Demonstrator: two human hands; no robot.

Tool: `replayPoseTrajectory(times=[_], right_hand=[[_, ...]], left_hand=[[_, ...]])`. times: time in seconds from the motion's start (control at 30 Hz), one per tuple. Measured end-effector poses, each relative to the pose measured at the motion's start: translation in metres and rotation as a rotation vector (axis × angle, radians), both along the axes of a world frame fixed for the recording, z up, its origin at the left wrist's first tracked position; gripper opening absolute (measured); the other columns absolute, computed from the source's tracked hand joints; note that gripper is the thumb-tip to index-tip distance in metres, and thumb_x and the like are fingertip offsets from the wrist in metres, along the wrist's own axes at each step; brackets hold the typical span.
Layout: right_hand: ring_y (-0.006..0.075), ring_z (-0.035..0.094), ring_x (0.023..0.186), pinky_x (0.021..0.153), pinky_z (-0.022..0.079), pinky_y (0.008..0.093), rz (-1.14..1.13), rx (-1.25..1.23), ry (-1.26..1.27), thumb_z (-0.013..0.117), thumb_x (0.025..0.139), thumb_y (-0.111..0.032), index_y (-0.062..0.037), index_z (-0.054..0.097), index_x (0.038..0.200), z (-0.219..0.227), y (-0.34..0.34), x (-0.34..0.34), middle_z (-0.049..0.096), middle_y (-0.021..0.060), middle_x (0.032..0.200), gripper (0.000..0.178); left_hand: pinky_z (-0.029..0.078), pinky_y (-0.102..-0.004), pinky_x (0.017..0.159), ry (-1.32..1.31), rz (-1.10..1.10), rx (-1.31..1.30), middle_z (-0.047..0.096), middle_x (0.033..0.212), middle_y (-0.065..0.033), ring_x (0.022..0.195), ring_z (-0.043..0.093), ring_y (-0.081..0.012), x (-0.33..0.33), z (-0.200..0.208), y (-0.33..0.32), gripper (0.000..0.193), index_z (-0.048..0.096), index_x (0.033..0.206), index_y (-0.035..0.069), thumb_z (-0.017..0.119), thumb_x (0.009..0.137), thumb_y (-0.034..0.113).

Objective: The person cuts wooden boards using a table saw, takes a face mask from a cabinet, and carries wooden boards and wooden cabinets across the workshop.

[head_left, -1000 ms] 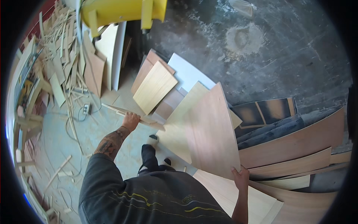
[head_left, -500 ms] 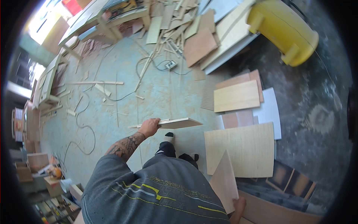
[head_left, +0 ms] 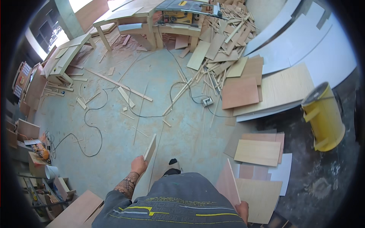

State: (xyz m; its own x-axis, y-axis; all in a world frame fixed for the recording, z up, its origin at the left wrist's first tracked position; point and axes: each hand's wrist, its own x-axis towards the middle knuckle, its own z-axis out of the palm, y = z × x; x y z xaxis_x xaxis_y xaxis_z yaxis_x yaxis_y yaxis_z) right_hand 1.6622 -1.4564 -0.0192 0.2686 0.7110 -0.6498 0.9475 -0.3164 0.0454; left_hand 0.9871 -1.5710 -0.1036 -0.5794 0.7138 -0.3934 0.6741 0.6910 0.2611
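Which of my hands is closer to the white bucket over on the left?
Left. Your left hand, gripping a thin panel, is right of the white bucket; your right hand, holding a pinkish panel, is farther right, across your body.

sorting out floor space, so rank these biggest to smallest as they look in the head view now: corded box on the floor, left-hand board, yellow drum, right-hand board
1. Yellow drum
2. Left-hand board and right-hand board: unsure, both near the camera, slanted and partly hidden
3. Corded box
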Motion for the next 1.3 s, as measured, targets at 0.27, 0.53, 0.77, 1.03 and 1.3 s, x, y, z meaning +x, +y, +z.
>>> replayPoseTrajectory(times=[0.27, 0.53, 0.77, 1.03, 1.3], right_hand=[[0.0457, 0.072, 0.098, 0.085, 0.057, 0.0513, 0.144, 0.327, 0.296, 0.079, 0.088, -0.02, -0.0019, 0.075, 0.111, 0.011, 0.189, -0.197, 0.075, 0.0258, 0.097, 0.029], [0.0449, 0.072, 0.093, 0.082, 0.056, 0.0504, 0.267, 0.373, 0.484, 0.079, 0.088, -0.02, -0.0031, 0.076, 0.109, -0.005, 0.463, -0.385, 0.074, 0.0247, 0.093, 0.028], [0.0461, 0.07, 0.099, 0.088, 0.055, 0.0536, 0.581, 0.267, 0.483, 0.078, 0.089, -0.025, -0.0027, 0.076, 0.109, -0.017, 0.683, -0.576, 0.074, 0.0262, 0.1, 0.03], [0.0427, 0.072, 0.098, 0.088, 0.056, 0.0503, 0.777, 0.165, 0.402, 0.082, 0.086, -0.027, -0.0065, 0.077, 0.112, 0.007, 0.857, -0.704, 0.075, 0.0244, 0.101, 0.033], [0.0429, 0.071, 0.101, 0.088, 0.057, 0.0525, 0.713, 0.086, 0.307, 0.082, 0.085, -0.026, -0.005, 0.077, 0.111, 0.002, 0.952, -0.805, 0.074, 0.0236, 0.103, 0.033]], left_hand=[[0.057, -0.0543, 0.091, -0.023, 0.284, -0.069, 0.073, 0.103, -0.0309, 0.102, 0.07, -0.0479, -0.169, 0.012, 0.028, 0.039, 0.072, 0.101, -0.005, 0.068, 0.085, 0.03], [0.056, -0.0534, 0.093, 0.004, 0.399, -0.027, 0.073, 0.105, -0.0316, 0.104, 0.07, -0.0481, -0.287, 0.035, 0.15, 0.042, 0.073, 0.102, -0.005, 0.073, 0.083, 0.032], [0.056, -0.0527, 0.09, 0.142, 0.48, -0.004, 0.074, 0.1, -0.0299, 0.101, 0.071, -0.0474, -0.375, 0.068, 0.261, 0.042, 0.072, 0.109, -0.003, 0.075, 0.088, 0.034], [0.055, -0.0562, 0.085, 0.256, 0.528, 0.056, 0.073, 0.1, -0.0275, 0.099, 0.069, -0.0485, -0.517, 0.106, 0.435, 0.036, 0.068, 0.107, 0.001, 0.073, 0.089, 0.032], [0.057, -0.0557, 0.088, 0.28, 0.349, -0.011, 0.074, 0.104, -0.025, 0.102, 0.07, -0.0455, -0.743, 0.071, 0.643, 0.032, 0.069, 0.11, 0.005, 0.071, 0.09, 0.03]])
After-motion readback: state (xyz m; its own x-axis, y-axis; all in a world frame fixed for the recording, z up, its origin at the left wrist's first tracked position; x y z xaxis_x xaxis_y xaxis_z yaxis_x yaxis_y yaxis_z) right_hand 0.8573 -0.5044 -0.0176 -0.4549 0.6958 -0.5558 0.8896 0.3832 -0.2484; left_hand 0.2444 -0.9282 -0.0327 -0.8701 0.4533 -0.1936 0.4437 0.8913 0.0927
